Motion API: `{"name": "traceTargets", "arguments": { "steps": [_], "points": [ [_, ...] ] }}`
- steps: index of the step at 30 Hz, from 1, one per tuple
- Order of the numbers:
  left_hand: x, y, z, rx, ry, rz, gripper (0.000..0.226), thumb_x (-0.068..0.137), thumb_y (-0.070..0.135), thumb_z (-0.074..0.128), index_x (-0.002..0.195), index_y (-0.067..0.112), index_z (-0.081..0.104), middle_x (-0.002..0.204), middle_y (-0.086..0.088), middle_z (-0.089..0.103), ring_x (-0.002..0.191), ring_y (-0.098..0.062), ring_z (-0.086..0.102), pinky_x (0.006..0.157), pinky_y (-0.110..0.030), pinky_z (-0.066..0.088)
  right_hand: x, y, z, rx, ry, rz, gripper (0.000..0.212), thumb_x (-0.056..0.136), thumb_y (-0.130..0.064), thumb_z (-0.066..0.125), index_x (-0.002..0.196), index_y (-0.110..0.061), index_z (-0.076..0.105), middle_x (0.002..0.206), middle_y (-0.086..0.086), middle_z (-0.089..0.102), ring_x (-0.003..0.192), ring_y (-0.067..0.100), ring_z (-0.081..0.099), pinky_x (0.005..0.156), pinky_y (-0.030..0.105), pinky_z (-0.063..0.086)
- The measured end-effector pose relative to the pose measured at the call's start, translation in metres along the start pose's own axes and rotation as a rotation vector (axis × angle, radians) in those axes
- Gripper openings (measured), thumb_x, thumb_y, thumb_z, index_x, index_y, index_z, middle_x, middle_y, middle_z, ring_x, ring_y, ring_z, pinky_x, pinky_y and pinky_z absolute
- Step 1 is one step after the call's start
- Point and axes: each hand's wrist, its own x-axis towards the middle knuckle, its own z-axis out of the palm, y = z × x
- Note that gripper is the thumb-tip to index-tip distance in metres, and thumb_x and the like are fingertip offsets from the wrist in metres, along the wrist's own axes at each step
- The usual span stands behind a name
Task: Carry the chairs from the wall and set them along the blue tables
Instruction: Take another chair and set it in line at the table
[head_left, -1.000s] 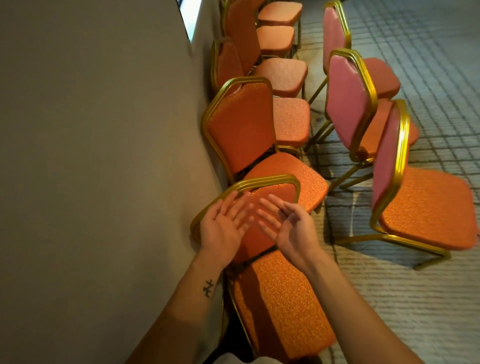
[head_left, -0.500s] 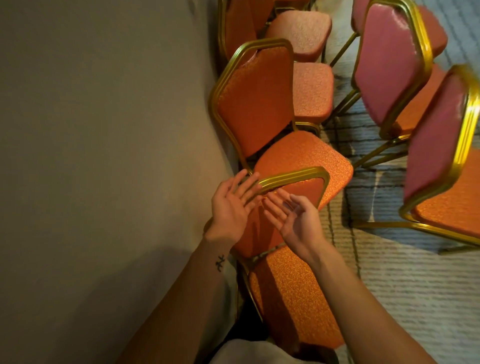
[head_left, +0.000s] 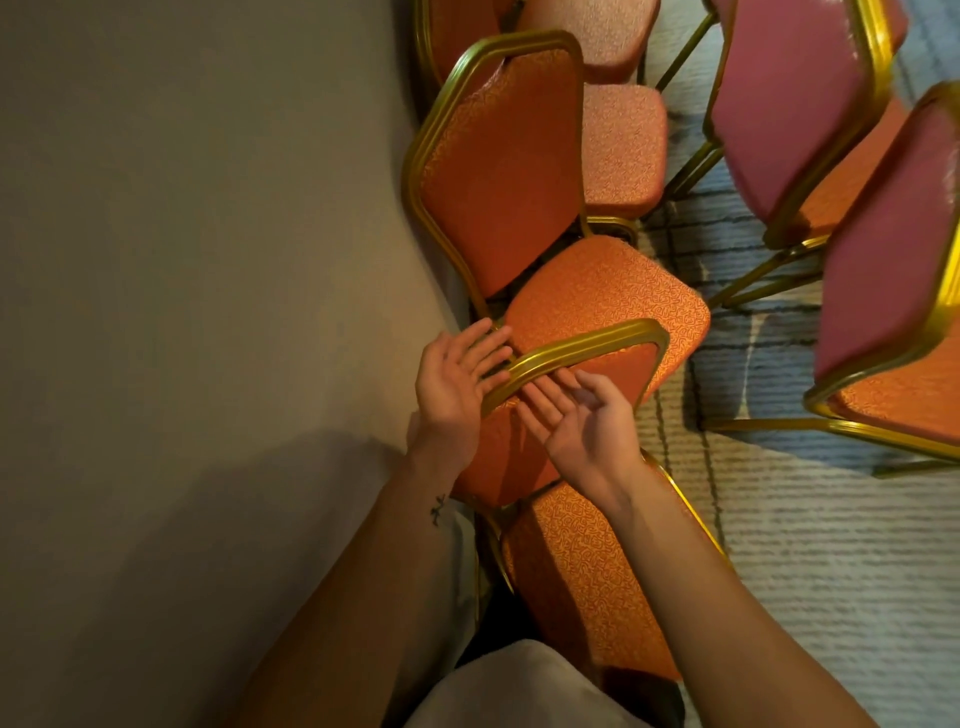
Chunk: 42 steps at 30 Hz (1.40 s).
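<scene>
- 2 hands reach for the nearest chair (head_left: 582, 571), which stands against the wall (head_left: 182, 260) with its gold top rail (head_left: 587, 345) right at the fingertips.
- Nearer the wall, the left hand (head_left: 452, 384) is spread flat with straight fingers across the end of the rail. It holds nothing, and I cannot tell whether it touches the metal.
- Beside it, the right hand (head_left: 582, 415) is open too, palm up, fingers straight just below the rail at the backrest, gripping nothing.
- To my eye this is the pick-up step, with no hold taken yet. The next move calls for both hands to close on the rail or frame, then lift the chair clear of the next chair (head_left: 498, 171), whose seat sits close behind this backrest.
- No blue tables are in view, so the way to them is unknown. The chair's legs are hidden under its seat, and the pink-backed chairs (head_left: 789, 104) on the carpet (head_left: 831, 571) are cut off at the edge.
</scene>
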Motion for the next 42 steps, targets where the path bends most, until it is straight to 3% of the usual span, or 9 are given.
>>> {"name": "traceTargets", "arguments": {
  "steps": [7, 12, 17, 23, 27, 30, 35, 39, 42],
  "points": [
    [0.0, -0.001, 0.001, 0.148, -0.059, 0.058, 0.07, 0.11, 0.052, 0.012, 0.137, 0.01, 0.061, 0.129, -0.01, 0.072, 0.12, -0.029, 0.067, 0.091, -0.037, 0.05, -0.015, 0.004, 0.005, 0.059, 0.034, -0.024, 0.052, 0.097, -0.043, 0.05, 0.133, -0.008, 0.062, 0.125, 0.014, 0.072, 0.124, 0.027, 0.063, 0.113, 0.043, 0.042],
    [-0.01, 0.001, 0.01, 0.275, -0.091, 0.091, 0.071, 0.109, 0.055, 0.009, 0.125, 0.016, 0.066, 0.117, -0.007, 0.077, 0.109, -0.029, 0.069, 0.072, -0.032, 0.049, -0.029, 0.011, 0.0, 0.133, 0.029, -0.046, 0.052, 0.096, -0.045, 0.049, 0.129, -0.008, 0.065, 0.117, 0.012, 0.074, 0.12, 0.026, 0.063, 0.111, 0.043, 0.042],
    [-0.032, -0.008, 0.017, 0.404, -0.13, 0.152, 0.057, 0.103, 0.055, 0.028, 0.118, 0.017, 0.067, 0.099, -0.007, 0.081, 0.089, -0.021, 0.073, 0.07, -0.029, 0.048, -0.064, 0.013, -0.018, 0.155, 0.014, -0.089, 0.045, 0.095, -0.044, 0.05, 0.115, -0.008, 0.068, 0.1, 0.01, 0.073, 0.102, 0.024, 0.065, 0.098, 0.04, 0.047],
    [-0.067, -0.028, 0.05, 0.469, -0.332, 0.158, 0.047, 0.091, 0.043, 0.045, 0.114, 0.01, 0.069, 0.09, -0.014, 0.078, 0.06, -0.016, 0.06, 0.066, -0.029, 0.047, -0.122, 0.022, -0.058, 0.211, 0.006, -0.131, 0.052, 0.096, -0.04, 0.047, 0.13, -0.004, 0.062, 0.105, 0.015, 0.073, 0.1, 0.027, 0.069, 0.08, 0.036, 0.05],
    [-0.107, -0.054, 0.077, 0.601, -0.49, 0.138, 0.042, 0.094, 0.041, 0.051, 0.116, 0.01, 0.071, 0.087, 0.0, 0.071, 0.07, -0.016, 0.061, 0.067, -0.032, 0.049, -0.169, 0.03, -0.085, 0.192, 0.004, -0.22, 0.053, 0.099, -0.04, 0.043, 0.129, -0.001, 0.063, 0.104, 0.015, 0.073, 0.098, 0.026, 0.066, 0.076, 0.034, 0.048],
    [-0.147, -0.07, 0.088, 0.651, -0.628, 0.101, 0.036, 0.093, 0.037, 0.055, 0.115, 0.013, 0.071, 0.08, 0.007, 0.068, 0.067, -0.011, 0.064, 0.06, -0.026, 0.053, -0.205, 0.039, -0.109, 0.201, 0.02, -0.296, 0.053, 0.099, -0.04, 0.043, 0.127, -0.001, 0.065, 0.1, 0.013, 0.073, 0.096, 0.026, 0.066, 0.075, 0.033, 0.047],
    [-0.213, -0.099, 0.098, 0.693, -0.753, 0.08, 0.027, 0.103, 0.022, 0.051, 0.119, 0.012, 0.07, 0.089, -0.002, 0.07, 0.078, -0.017, 0.064, 0.065, -0.026, 0.055, -0.257, 0.055, -0.146, 0.22, 0.028, -0.373, 0.056, 0.1, -0.043, 0.039, 0.127, -0.001, 0.064, 0.097, 0.013, 0.073, 0.088, 0.023, 0.066, 0.073, 0.032, 0.047],
    [-0.259, -0.129, 0.106, 0.736, -0.79, 0.106, 0.031, 0.107, 0.014, 0.044, 0.127, 0.007, 0.066, 0.121, -0.02, 0.069, 0.107, -0.031, 0.065, 0.095, -0.044, 0.052, -0.298, 0.069, -0.178, 0.243, 0.052, -0.464, 0.058, 0.102, -0.048, 0.032, 0.123, -0.004, 0.064, 0.092, 0.01, 0.075, 0.081, 0.019, 0.065, 0.071, 0.03, 0.046],
    [-0.286, -0.153, 0.11, 0.802, -0.837, 0.167, 0.031, 0.107, 0.008, 0.042, 0.131, 0.006, 0.062, 0.13, -0.027, 0.062, 0.112, -0.035, 0.062, 0.1, -0.049, 0.049, -0.326, 0.08, -0.198, 0.278, 0.078, -0.528, 0.056, 0.103, -0.048, 0.03, 0.12, -0.006, 0.063, 0.091, 0.009, 0.071, 0.08, 0.018, 0.062, 0.067, 0.029, 0.044]
  ]
}}
